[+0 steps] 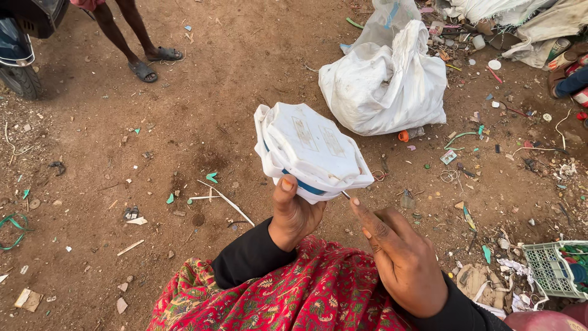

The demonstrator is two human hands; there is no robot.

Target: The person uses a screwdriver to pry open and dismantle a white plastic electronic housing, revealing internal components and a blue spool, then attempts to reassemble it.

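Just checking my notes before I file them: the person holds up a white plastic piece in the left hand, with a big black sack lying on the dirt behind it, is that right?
Not quite: the sack on the dirt is white, not black, as the head view shows. The rest stands: the left hand holds up the white plastic piece, with the sack behind it.

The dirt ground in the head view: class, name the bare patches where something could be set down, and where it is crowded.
Barest: the dirt between the sandalled feet and the white sack. Fairly open: left, between the scooter wheel and the white casing. Crowded: right, from the sack to the green crate.
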